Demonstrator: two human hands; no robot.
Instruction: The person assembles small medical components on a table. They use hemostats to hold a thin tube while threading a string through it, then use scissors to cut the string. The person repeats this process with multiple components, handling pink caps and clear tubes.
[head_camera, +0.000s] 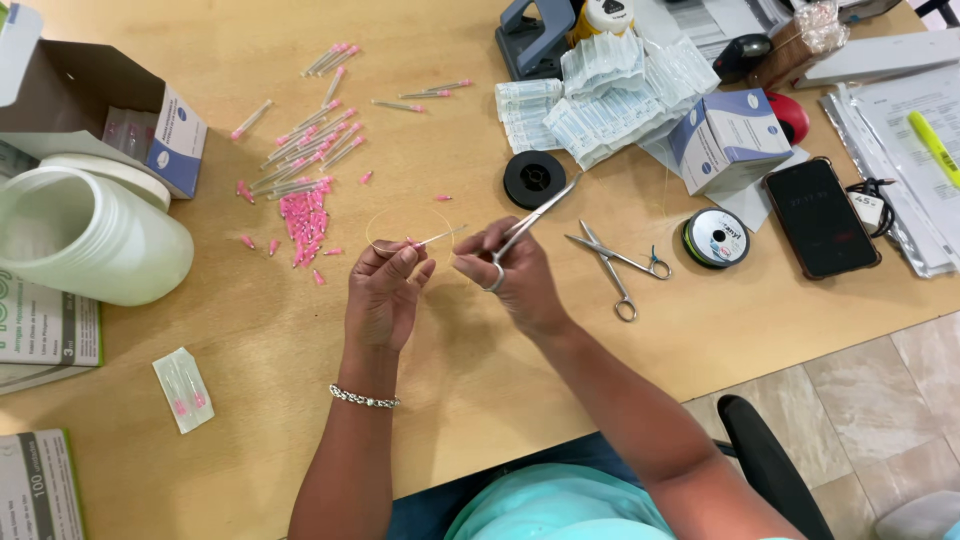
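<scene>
My left hand (385, 290) pinches a thin needle with a pink hub (432, 238), its tip pointing right. A loop of fine clear line (385, 215) arcs above that hand. My right hand (515, 275) grips metal forceps (540, 212) by the finger rings, with the jaws pointing up and right. The two hands sit close together over the wooden table (470, 360).
Pink-hubbed needles (310, 150) and loose pink caps (305, 225) lie scattered at upper left. A white jar (85, 235) lies at the left. Scissors (615, 265), a black spool (533, 178), a line spool (715, 238), a phone (820, 217), boxes and packets (610, 90) lie to the right.
</scene>
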